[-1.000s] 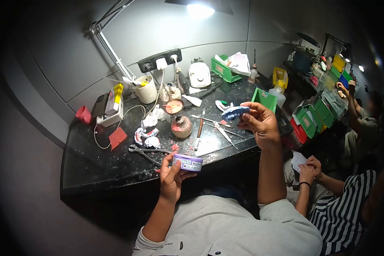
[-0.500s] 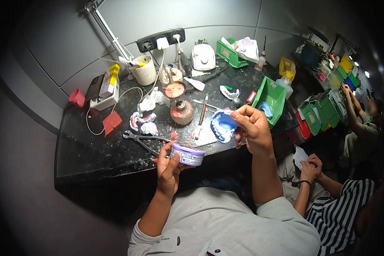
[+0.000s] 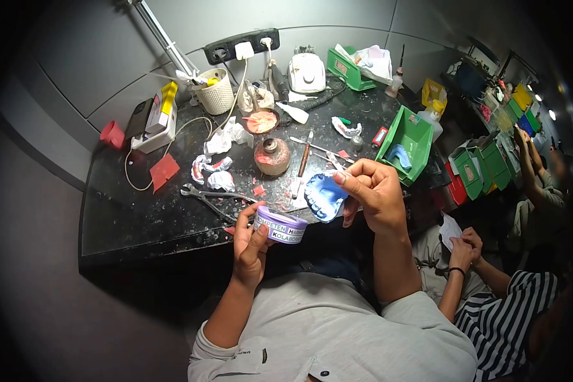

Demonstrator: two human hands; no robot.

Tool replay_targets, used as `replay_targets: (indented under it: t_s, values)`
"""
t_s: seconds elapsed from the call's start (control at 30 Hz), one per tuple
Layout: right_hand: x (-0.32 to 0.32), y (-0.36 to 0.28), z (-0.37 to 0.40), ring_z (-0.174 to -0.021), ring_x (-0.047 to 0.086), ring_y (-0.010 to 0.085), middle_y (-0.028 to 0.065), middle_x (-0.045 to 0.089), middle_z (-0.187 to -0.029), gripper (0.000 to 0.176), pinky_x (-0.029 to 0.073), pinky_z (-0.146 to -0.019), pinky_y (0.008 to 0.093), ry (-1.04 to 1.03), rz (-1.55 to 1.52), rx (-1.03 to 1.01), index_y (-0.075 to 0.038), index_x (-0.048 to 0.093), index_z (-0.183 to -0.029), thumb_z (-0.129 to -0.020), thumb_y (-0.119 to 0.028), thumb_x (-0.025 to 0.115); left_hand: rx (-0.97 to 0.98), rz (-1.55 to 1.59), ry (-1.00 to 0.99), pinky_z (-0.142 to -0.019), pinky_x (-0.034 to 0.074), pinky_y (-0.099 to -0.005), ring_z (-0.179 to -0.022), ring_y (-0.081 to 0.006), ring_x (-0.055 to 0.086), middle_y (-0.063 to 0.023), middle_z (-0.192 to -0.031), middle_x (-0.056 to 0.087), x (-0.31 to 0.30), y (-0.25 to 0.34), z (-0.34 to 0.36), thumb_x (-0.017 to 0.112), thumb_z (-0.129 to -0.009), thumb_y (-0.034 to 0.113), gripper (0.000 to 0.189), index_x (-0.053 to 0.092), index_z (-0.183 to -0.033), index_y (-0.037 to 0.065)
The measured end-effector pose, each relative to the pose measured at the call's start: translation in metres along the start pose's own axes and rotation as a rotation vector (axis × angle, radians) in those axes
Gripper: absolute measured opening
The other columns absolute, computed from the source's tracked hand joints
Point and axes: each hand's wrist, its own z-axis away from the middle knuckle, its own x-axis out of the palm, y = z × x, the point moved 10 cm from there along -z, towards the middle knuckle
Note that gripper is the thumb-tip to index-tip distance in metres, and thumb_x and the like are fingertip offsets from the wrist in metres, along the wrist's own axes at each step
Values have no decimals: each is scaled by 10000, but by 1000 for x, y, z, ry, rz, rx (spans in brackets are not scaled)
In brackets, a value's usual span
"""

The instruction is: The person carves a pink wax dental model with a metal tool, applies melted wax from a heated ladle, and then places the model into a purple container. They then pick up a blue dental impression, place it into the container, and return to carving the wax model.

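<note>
My left hand (image 3: 251,245) grips a purple roll (image 3: 281,226) with printed lettering on its rim; it looks like tape. Between the thumb and fingers of my right hand (image 3: 377,194) is a blue dental cast (image 3: 325,196), its row of teeth turned toward me. The cast is held just above and to the right of the roll, over the front edge of the bench. Close behind it lies a wax knife (image 3: 304,162) with a wooden handle. Metal pliers (image 3: 218,198) rest on the bench just beyond my left hand.
On the black bench (image 3: 127,235) stand a spirit burner (image 3: 272,157), a pan of pink wax (image 3: 261,121), a white basket (image 3: 214,95) and a green bin (image 3: 404,146). White-and-red dental pieces (image 3: 210,172) lie at left. A co-worker's hands (image 3: 465,249) hold white paper at right.
My right hand has brought the blue cast slightly left and turned it, so more of its inner side shows. The purple roll has tilted a little and stays in my left hand.
</note>
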Motion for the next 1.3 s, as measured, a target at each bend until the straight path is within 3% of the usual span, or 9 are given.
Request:
replay_targets:
  t_s: [0.4,0.8,1.1,1.23,1.3]
  values:
    - [5,0,4,-428,621,121,102,665,-584,240,512,-376,236,-17,43,37,56,614,-830,-901,-118,763,1,41,-23,-997,494,-346,-1111,-188,631,-161,-1258,610,0,-2,2,636,-969,265,628,324,-1458,27]
    - [14,6,10,-447,622,102,95,664,-586,250,504,-384,222,4,105,49,56,618,-836,-890,-126,781,-42,108,-8,-1019,480,-334,-1148,-192,617,-159,-1296,580,6,2,6,626,-962,220,601,339,-1450,16]
    - [20,-1,18,-464,599,62,57,647,-574,228,470,-399,198,87,87,-116,35,587,-832,-875,-66,787,-26,144,-115,-1070,434,-372,-1205,-266,595,-207,-1272,583,31,22,12,663,-818,310,850,299,-1493,-57]
    - [24,-3,20,-489,616,63,69,658,-598,207,468,-414,191,95,53,-223,46,582,-864,-871,-20,778,-28,176,-141,-1048,473,-392,-1202,-293,604,-225,-1306,556,31,21,16,676,-760,346,944,276,-1512,-61]
    - [26,0,20,-497,623,64,75,663,-610,206,467,-420,186,105,39,-229,48,582,-875,-867,-11,779,-81,255,-257,-1026,500,-420,-1192,-328,613,-257,-1361,518,43,18,18,686,-732,362,1004,252,-1534,-56]
